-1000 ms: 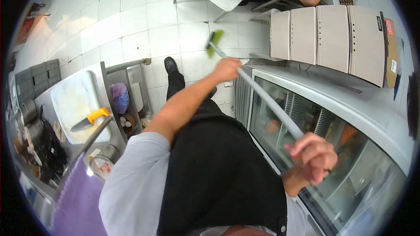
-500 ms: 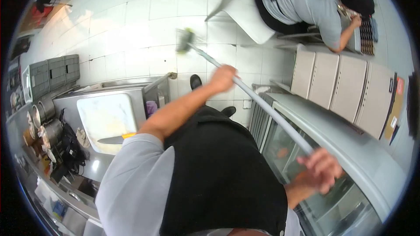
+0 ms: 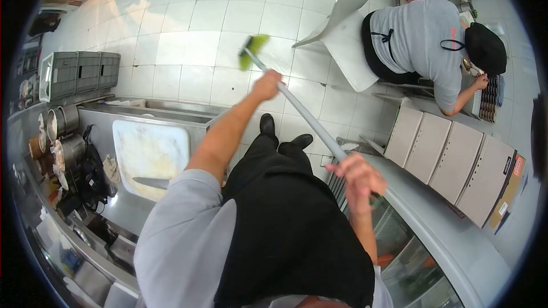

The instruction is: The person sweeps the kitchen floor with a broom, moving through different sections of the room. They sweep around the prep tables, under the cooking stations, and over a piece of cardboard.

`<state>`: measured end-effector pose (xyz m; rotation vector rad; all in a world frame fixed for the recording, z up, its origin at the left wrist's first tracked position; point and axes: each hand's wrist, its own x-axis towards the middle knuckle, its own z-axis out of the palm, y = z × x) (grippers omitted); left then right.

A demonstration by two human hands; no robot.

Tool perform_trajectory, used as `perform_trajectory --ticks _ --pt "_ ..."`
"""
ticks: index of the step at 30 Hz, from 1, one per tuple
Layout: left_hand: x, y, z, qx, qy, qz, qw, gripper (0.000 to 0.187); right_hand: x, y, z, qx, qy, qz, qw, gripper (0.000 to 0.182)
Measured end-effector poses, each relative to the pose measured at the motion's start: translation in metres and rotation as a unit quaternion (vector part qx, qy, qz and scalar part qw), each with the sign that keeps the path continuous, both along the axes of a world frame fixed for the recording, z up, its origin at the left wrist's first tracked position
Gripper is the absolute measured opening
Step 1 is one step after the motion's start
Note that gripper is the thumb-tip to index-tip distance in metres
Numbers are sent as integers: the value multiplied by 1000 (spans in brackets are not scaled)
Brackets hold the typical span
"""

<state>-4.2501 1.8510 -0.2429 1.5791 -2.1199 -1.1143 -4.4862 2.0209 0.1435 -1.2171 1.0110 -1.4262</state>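
Broom (image 3: 302,115), grey-handled with a green head, slants across the white tiled floor (image 3: 188,34) in front of the person; its head sits on the tiles beyond the far fingers, its upper end runs back toward the body. Left hand (image 3: 267,84) has its fingers wrapped shut around the handle low down, just short of the green bristles, arm stretched out; right hand (image 3: 358,178) closes its fingers around the handle's upper end, close to the chest and above a black apron (image 3: 291,222). Below the left fingers, two black shoes (image 3: 282,134) stand on the floor; to the left of that hand lies a steel counter (image 3: 131,211) with a white cutting board (image 3: 149,154) and a knife (image 3: 151,182) resting on it; metal pots (image 3: 60,137) crowd the counter's far left edge, grey crates (image 3: 77,74) beyond them. Just beside the right fingers curves a glass-topped chest freezer (image 3: 434,222); past it stands a row of beige panels (image 3: 456,165). Beyond these, well apart from both hands, a co-worker (image 3: 416,40) in a grey shirt bends forward next to a white chair (image 3: 348,17).
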Motion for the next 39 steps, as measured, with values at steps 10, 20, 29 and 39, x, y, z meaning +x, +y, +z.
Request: perform_trajectory --ticks 10,20,29,39 --pt "-98 54 107 -93 72 -63 991 25 -123 33 94 -59 31 35 997 55" --pt "-389 166 164 4 155 -352 923 14 -185 62 191 -80 241 20 967 51" --pt "-393 174 49 54 246 -139 958 26 -215 58 105 22 212 21 977 56" --pt "-177 93 47 -36 73 23 996 23 -184 63 18 16 17 -51 998 43"
